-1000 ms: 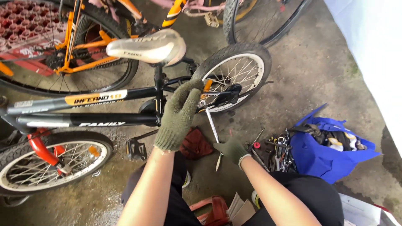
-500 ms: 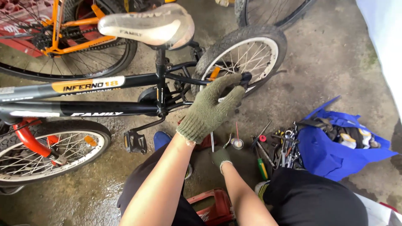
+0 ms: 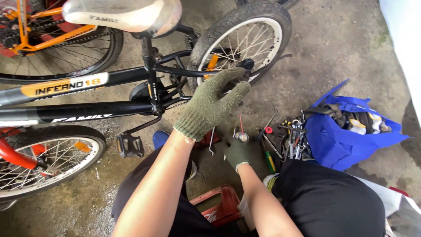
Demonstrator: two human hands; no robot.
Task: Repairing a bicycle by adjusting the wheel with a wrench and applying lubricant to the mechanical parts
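Note:
A black child's bicycle stands in front of me, with its rear wheel (image 3: 267, 26) at top centre and a white saddle (image 3: 123, 15) above the frame. My left hand (image 3: 210, 105), in an olive knit glove, is raised with the fingers stretched toward the wheel's hub (image 3: 245, 66); nothing is in it. Lower down, my gloved right hand (image 3: 237, 153) grips a small spray can (image 3: 241, 137) with a thin red straw pointing up. A bent metal rod (image 3: 212, 141) hangs just left of that hand.
A blue bag (image 3: 346, 140) with tools stands at right, and loose tools (image 3: 280, 136) lie beside it. A black pedal (image 3: 130, 145) sticks out at left. A red stool (image 3: 219, 206) sits under me. An orange bicycle (image 3: 52, 30) leans at the back left.
My right hand left the tool pile and now holds the small can, nearer my knees. My left hand came off the axle area and hovers just short of the hub.

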